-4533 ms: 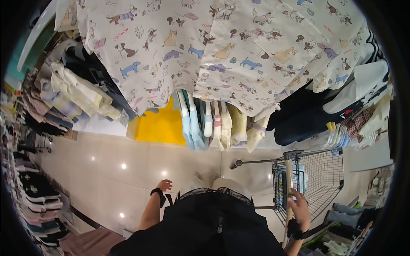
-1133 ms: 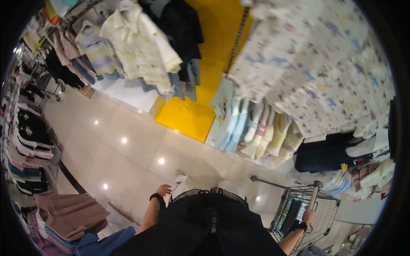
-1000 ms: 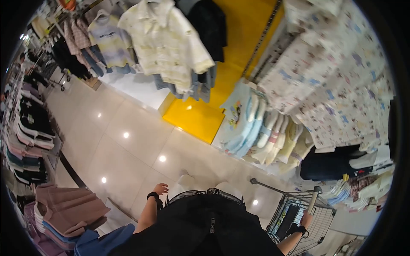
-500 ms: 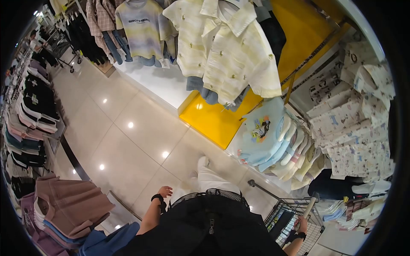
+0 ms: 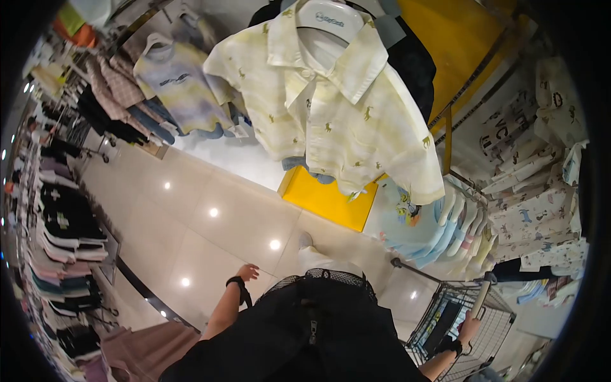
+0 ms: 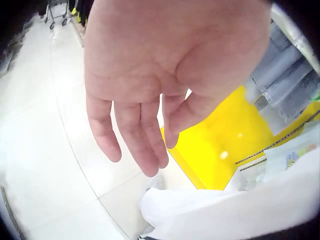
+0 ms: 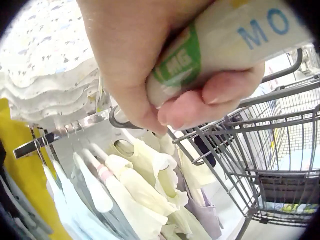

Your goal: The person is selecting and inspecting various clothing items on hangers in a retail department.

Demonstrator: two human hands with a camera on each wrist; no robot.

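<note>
Fingers [image 7: 200,107] of the right hand [image 5: 470,327] wrap tight round the cart handle [image 7: 235,45]; the left hand [image 6: 165,60] hangs slack, holding nothing, above the floor [image 5: 210,223]. I'd steer the wire cart [image 5: 499,318] wide of the hanging shirts [image 7: 135,200] just beside it. Its wheels and load are hard to see.

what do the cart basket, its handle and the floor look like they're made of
Cart basket: thin grey wire grid with a dull sheen, likely coated steel. Handle, gripped by the right hand: smooth cream sleeve with printed letters, probably plastic. Floor: glossy pale tiles, seams and lamp reflections showing; ceramic or stone, unclear.
</note>
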